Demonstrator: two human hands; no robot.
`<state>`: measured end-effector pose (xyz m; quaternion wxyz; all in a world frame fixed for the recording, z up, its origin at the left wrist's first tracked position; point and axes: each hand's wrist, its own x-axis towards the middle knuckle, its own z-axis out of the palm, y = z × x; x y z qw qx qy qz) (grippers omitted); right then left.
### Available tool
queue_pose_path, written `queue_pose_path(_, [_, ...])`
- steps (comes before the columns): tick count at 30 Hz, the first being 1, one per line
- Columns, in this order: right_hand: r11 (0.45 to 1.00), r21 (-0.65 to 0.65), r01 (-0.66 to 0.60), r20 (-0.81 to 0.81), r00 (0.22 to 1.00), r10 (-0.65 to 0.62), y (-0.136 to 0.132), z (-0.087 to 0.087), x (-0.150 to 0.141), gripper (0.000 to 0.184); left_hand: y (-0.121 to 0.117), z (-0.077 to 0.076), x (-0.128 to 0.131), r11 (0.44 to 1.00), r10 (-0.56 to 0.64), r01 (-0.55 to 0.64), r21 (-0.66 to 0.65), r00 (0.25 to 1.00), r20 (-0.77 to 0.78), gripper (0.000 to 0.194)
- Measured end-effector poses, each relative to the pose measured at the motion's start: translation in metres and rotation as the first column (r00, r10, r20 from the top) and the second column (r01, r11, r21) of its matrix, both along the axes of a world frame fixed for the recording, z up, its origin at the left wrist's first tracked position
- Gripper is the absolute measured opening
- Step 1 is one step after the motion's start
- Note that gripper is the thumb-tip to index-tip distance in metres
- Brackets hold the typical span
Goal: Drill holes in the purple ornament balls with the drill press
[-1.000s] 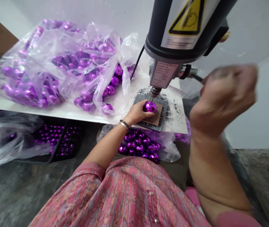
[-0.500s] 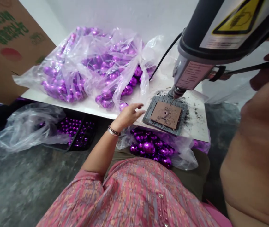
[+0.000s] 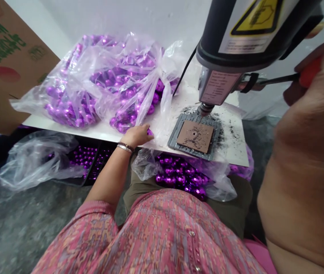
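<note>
My left hand (image 3: 137, 134) rests on the white table's front edge with its fingers curled over a purple faceted ball (image 3: 150, 132) at the mouth of a clear plastic bag of purple balls (image 3: 107, 83). My right hand (image 3: 318, 76) is raised at the right, closed round the red-tipped lever (image 3: 278, 79) of a bench drill (image 3: 244, 34). Under the drill bit lies a brown pad on a grey base plate (image 3: 194, 136), bare, with dark shavings around it.
A second open bag of purple balls (image 3: 179, 177) lies in my lap below the table (image 3: 93, 131). Black trays of balls (image 3: 89, 158) and a crumpled plastic bag (image 3: 33, 160) sit on the floor at left. A cardboard box (image 3: 5, 64) stands at far left.
One second ago my left hand held a ball on the pad under the drill. The ball left the pad, and the hand moved left and closed over a ball by the bag.
</note>
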<state>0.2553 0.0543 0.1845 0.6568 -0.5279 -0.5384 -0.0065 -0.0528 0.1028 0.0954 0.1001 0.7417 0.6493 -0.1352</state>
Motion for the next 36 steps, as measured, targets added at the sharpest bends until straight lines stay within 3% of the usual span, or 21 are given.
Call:
queue_pose_path(3, [1.000,-0.023,0.004,0.045,0.999,-0.003,-0.002,0.000,-0.001,0.051,-0.007,0.003,0.002,0.999,0.032,-0.033,0.029,0.999,0.034,0.069])
queue_pose_path(6, [0.999,-0.016,-0.034,0.060,0.998,0.035,-0.007,0.004,-0.006,0.050,-0.009,0.004,0.001,0.973,0.048,-0.096,0.212,0.973,0.224,0.071])
queue_pose_path(10, [0.999,-0.031,-0.044,-0.029,0.999,0.043,-0.012,0.012,-0.015,0.043,-0.015,0.003,0.004,0.838,-0.159,-0.132,0.529,0.869,0.469,0.065])
queue_pose_path(12, [0.997,-0.044,-0.067,-0.079,0.995,0.063,-0.014,0.014,-0.019,0.042,-0.017,0.003,0.007,0.784,-0.230,-0.138,0.605,0.841,0.489,0.064])
queue_pose_path(14, [0.996,-0.040,-0.083,-0.073,0.994,0.080,-0.015,0.013,-0.021,0.043,-0.017,0.001,0.010,0.767,-0.263,-0.150,0.623,0.814,0.519,0.064])
queue_pose_path(19, [0.999,0.040,-0.025,-0.043,0.999,0.026,-0.016,0.005,-0.018,0.054,0.002,-0.017,0.013,0.850,-0.237,-0.192,0.490,0.691,0.683,0.063])
queue_pose_path(22, [1.000,-0.016,-0.008,-0.044,0.999,0.007,-0.019,0.005,-0.017,0.060,0.013,-0.029,0.016,0.930,-0.146,-0.156,0.334,0.675,0.723,0.056])
queue_pose_path(26, [0.996,-0.086,0.009,-0.053,0.999,-0.013,-0.024,0.007,-0.019,0.055,0.008,-0.030,0.016,0.979,0.002,-0.120,0.163,0.812,0.584,0.053])
queue_pose_path(30, [0.994,-0.100,0.035,-0.058,0.997,-0.041,-0.025,0.008,-0.021,0.059,-0.015,-0.011,0.011,0.958,-0.047,-0.039,0.285,0.956,0.288,0.041])
queue_pose_path(33, [0.995,-0.095,0.037,-0.065,0.997,-0.043,-0.024,0.008,-0.021,0.059,-0.029,0.009,0.016,0.920,-0.056,0.001,0.391,0.990,0.129,0.041])
queue_pose_path(36, [0.998,-0.065,0.024,-0.061,0.998,-0.028,-0.022,0.009,-0.022,0.054,-0.026,0.025,0.029,0.899,-0.108,0.097,0.427,0.994,0.001,0.037])
